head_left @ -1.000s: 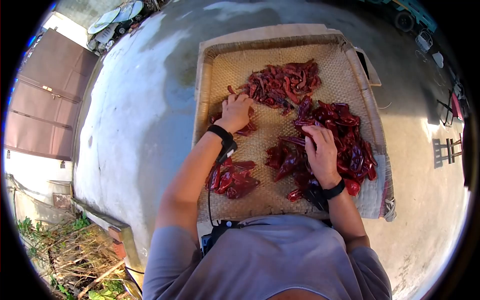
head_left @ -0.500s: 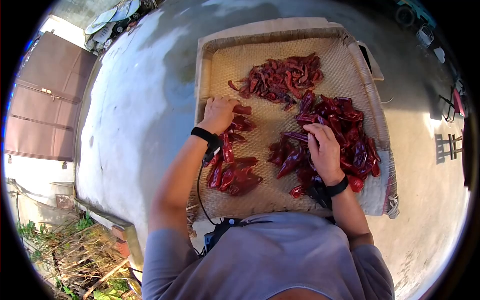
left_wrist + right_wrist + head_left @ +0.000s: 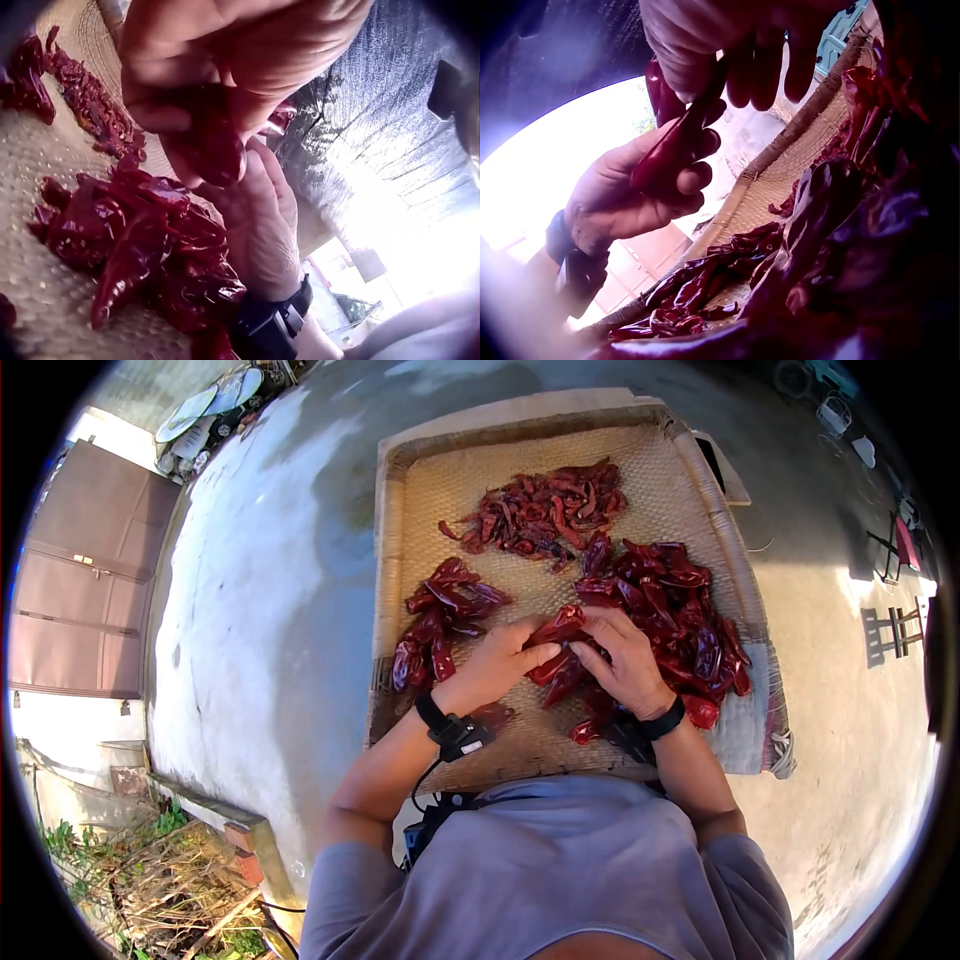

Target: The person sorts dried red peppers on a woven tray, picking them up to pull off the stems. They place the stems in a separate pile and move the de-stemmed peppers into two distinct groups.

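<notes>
Both hands meet over a shallow woven tray (image 3: 430, 480). My left hand (image 3: 497, 668) grips a glossy dark red dried chili pepper (image 3: 660, 159), its fingers curled around the body. At the pepper's narrower end, the thumb and fingers of my right hand (image 3: 628, 660) pinch it. Another red pepper (image 3: 662, 94) shows beside the right thumb in the right wrist view. Just beyond the right hand spreads a large heap of shiny peppers (image 3: 665, 595). A smaller group of peppers (image 3: 447, 600) lies left of the hands, and part of another is hidden under the left forearm.
Smaller, more shrivelled red chilies (image 3: 560, 505) are piled toward the tray's far side. A raised rim (image 3: 725, 540) borders the tray. Grey cloth (image 3: 745, 710) covers its near right corner. Concrete ground surrounds it, with a small stool (image 3: 905, 630) off to the right.
My left hand has moved from the left group of peppers back to the right, joining the right hand with a pepper in its grip. The right hand stays over the large heap's edge.
</notes>
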`<action>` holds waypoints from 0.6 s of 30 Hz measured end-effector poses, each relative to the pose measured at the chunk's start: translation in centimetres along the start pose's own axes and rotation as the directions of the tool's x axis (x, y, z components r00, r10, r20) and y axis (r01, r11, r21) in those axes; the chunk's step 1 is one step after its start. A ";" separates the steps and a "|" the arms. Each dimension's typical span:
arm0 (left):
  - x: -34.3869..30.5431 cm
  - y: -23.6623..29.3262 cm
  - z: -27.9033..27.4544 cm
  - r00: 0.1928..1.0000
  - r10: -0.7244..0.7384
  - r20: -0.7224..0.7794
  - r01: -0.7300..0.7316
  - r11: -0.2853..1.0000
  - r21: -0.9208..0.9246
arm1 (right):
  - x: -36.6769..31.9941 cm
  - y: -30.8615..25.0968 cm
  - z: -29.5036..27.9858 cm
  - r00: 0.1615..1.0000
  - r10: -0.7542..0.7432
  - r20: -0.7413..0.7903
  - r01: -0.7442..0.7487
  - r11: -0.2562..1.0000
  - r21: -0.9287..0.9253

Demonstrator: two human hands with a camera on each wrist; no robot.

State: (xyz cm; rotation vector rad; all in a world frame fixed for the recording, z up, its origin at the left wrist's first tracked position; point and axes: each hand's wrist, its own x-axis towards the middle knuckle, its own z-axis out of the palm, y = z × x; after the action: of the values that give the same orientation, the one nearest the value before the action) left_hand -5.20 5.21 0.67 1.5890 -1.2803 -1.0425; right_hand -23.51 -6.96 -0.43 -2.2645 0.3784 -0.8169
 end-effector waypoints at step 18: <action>-0.1 -1.2 2.4 0.957 -0.289 -0.035 0.285 0.954 -0.091 | 0.3 1.3 -3.4 0.860 -0.084 -0.504 -0.164 0.889 -0.427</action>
State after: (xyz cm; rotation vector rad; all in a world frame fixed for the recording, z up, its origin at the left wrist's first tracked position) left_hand -7.10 5.24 -1.21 1.7581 -0.9764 -1.2114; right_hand -25.55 -9.73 0.70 -2.4148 0.9530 -1.4392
